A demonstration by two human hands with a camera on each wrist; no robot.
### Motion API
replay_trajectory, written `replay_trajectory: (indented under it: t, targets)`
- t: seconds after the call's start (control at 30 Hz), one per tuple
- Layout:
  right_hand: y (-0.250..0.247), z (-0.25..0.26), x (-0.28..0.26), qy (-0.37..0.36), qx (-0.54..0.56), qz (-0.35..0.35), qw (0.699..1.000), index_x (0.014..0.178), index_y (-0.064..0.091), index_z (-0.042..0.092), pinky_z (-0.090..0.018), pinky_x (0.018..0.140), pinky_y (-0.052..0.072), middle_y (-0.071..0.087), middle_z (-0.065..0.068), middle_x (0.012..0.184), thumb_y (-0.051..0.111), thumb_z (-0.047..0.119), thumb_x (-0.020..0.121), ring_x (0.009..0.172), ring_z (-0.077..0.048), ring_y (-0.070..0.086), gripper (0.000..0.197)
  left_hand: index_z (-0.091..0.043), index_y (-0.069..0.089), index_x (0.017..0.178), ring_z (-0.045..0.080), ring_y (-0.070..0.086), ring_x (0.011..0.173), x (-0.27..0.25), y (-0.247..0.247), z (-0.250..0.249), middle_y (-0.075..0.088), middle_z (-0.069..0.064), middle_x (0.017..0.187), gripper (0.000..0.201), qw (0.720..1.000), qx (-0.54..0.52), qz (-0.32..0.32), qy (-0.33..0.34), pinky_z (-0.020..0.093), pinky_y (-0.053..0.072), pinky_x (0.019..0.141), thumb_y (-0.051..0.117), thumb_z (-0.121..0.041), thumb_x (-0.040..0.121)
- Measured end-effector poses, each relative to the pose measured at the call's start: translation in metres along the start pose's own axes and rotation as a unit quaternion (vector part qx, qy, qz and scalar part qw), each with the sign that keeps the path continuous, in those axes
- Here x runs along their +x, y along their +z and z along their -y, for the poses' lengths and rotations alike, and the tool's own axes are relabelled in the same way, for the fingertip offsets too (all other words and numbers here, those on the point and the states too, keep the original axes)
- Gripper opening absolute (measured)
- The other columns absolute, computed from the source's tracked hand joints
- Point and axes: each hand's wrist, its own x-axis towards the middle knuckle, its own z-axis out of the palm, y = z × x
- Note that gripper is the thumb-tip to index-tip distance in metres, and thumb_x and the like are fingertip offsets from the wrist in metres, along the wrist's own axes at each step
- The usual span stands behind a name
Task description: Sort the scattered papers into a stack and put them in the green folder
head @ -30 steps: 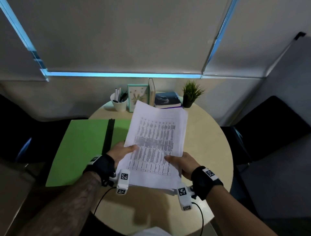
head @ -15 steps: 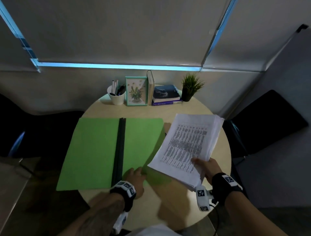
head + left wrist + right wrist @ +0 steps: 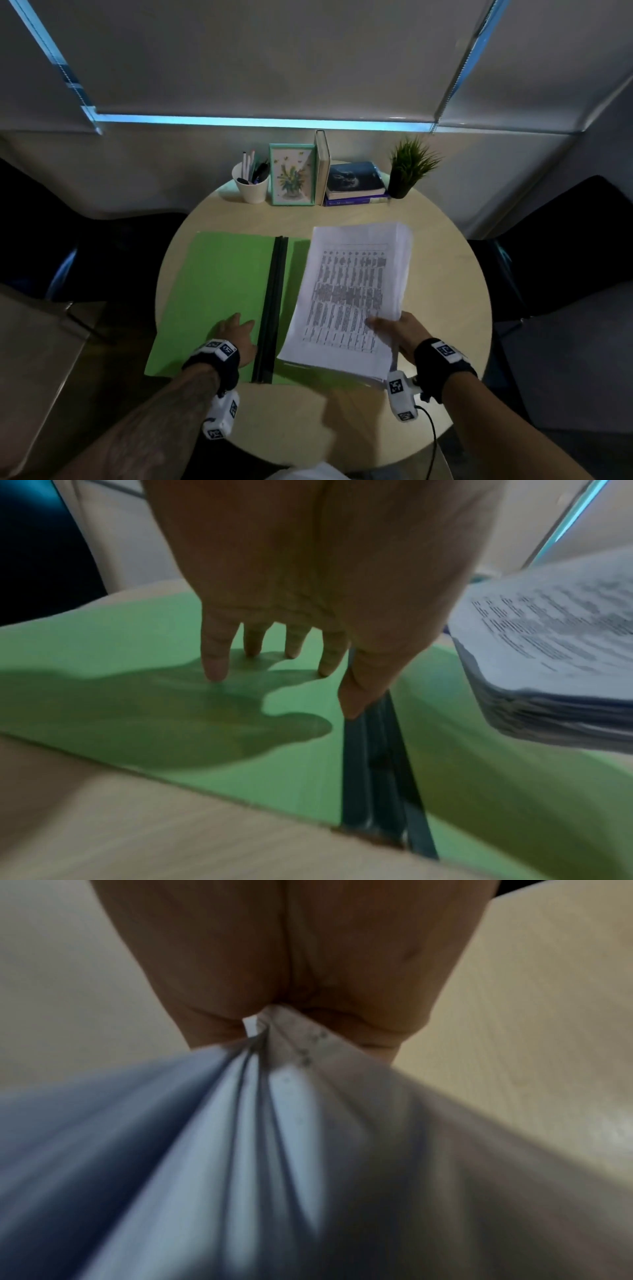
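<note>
Green folder [image 3: 219,291] open on round wooden table [image 3: 445,308], window blinds [image 3: 274,51] behind

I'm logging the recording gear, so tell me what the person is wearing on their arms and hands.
Both forearms are bare, with no sleeves. Each wrist carries a black wrist strap, left and right, with a white block on top printed with a black square code. Below each wrist hangs a white camera unit, left and right, with the same kind of codes. A thin black cable trails from the right one. The hands are bare.

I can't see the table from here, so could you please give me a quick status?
Left hand flat on open folder. Right hand grips stack over its right half. Nothing in the way.
</note>
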Motion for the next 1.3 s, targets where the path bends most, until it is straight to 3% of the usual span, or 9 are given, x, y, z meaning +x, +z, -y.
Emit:
replay_trajectory:
  t: [0.13,0.27,0.37,0.53,0.67,0.83,0.93,1.1,1.3]
  targets:
    - [0.027,0.012,0.021,0.019,-0.097,0.05,0.994,0.089,0.071,0.013,-0.032,0.068,0.058,0.072,-0.005,0.082,0.077,0.041,0.072,0.07,-0.021,0.066,0.034,-0.031,0.016,0.152,0.038,-0.003,0.148,0.001,0.015,0.006,-0.007,0.002,0.163,0.077,0.999,0.038,-0.005,0.011,0.048,0.015,0.121,0.06,-0.024,0.089]
    - [0.04,0.015,0.044,0.023,-0.171,-0.004,0.985,0.126,0.049,0.002,-0.035,0.079,0.051,0.061,-0.017,0.121,0.077,0.024,0.079,0.1,-0.031,0.061,0.058,-0.032,0.015,0.152,0.037,-0.003,0.148,0.0,0.014,0.007,-0.007,0.001,0.163,0.078,0.999,0.041,-0.003,0.008,0.048,0.013,0.121,0.06,-0.025,0.089]
    - [0.044,0.01,0.051,0.043,-0.172,-0.05,0.983,0.134,0.03,0.0,-0.037,0.079,0.048,0.053,-0.023,0.125,0.062,0.014,0.088,0.099,-0.035,0.057,0.058,-0.031,0.016,0.152,0.038,-0.003,0.148,-0.004,0.014,0.005,-0.008,0.002,0.163,0.077,0.999,0.037,0.0,0.009,0.049,0.013,0.121,0.059,-0.025,0.089]
    - [0.054,0.009,0.063,0.024,-0.222,-0.052,0.973,0.145,0.022,0.005,-0.036,0.081,0.042,0.051,-0.026,0.133,0.047,0.011,0.098,0.118,-0.041,0.055,0.054,-0.031,0.014,0.152,0.038,-0.005,0.148,-0.005,0.012,0.004,-0.01,0.002,0.163,0.077,0.999,0.039,0.001,0.011,0.049,0.01,0.122,0.059,-0.027,0.089]
    - [0.062,0.013,0.068,0.015,-0.24,-0.062,0.969,0.146,0.023,0.007,-0.042,0.091,0.045,0.044,-0.024,0.139,0.051,0.011,0.095,0.123,-0.042,0.049,0.059,-0.031,0.014,0.152,0.038,-0.003,0.148,-0.007,0.009,0.006,-0.008,0.001,0.163,0.078,0.998,0.053,0.002,0.02,0.049,0.01,0.122,0.059,-0.03,0.088]
    - [0.069,0.002,0.061,-0.072,-0.343,-0.138,0.926,0.145,0.029,0.014,-0.048,0.099,0.042,0.039,-0.011,0.143,0.064,0.038,0.085,0.128,-0.036,0.041,0.074,-0.022,0.023,0.15,0.034,0.01,0.147,-0.009,-0.001,-0.007,0.005,0.004,0.162,0.066,0.998,0.011,-0.044,0.034,0.046,0.017,0.12,0.051,-0.028,0.091]
    - [0.073,-0.005,0.061,-0.113,-0.387,-0.094,0.91,0.138,0.036,0.017,-0.047,0.095,0.047,0.042,-0.006,0.141,0.062,0.037,0.083,0.125,-0.033,0.042,0.064,-0.015,0.019,0.152,0.029,0.015,0.148,0.0,-0.01,-0.032,0.013,0.005,0.162,0.066,0.993,-0.058,-0.065,0.082,0.041,0.018,0.12,0.049,-0.027,0.095]
    - [0.071,-0.002,0.064,-0.127,-0.402,-0.039,0.906,0.134,0.039,0.019,-0.048,0.097,0.046,0.036,-0.008,0.139,0.066,0.023,0.08,0.126,-0.036,0.038,0.06,-0.01,0.015,0.152,0.027,0.014,0.149,0.022,-0.022,-0.065,0.009,0.005,0.163,0.071,0.994,-0.076,-0.013,0.079,0.038,0.017,0.121,0.05,-0.034,0.095]
    - [0.074,0.002,0.064,-0.119,-0.385,-0.036,0.914,0.128,0.043,0.02,-0.045,0.098,0.046,0.037,-0.01,0.137,0.067,0.033,0.08,0.125,-0.038,0.042,0.056,-0.016,0.013,0.153,0.033,0.011,0.149,0.034,-0.026,-0.069,0.006,0.001,0.163,0.073,0.996,-0.056,0.026,0.068,0.042,0.018,0.121,0.05,-0.036,0.094]
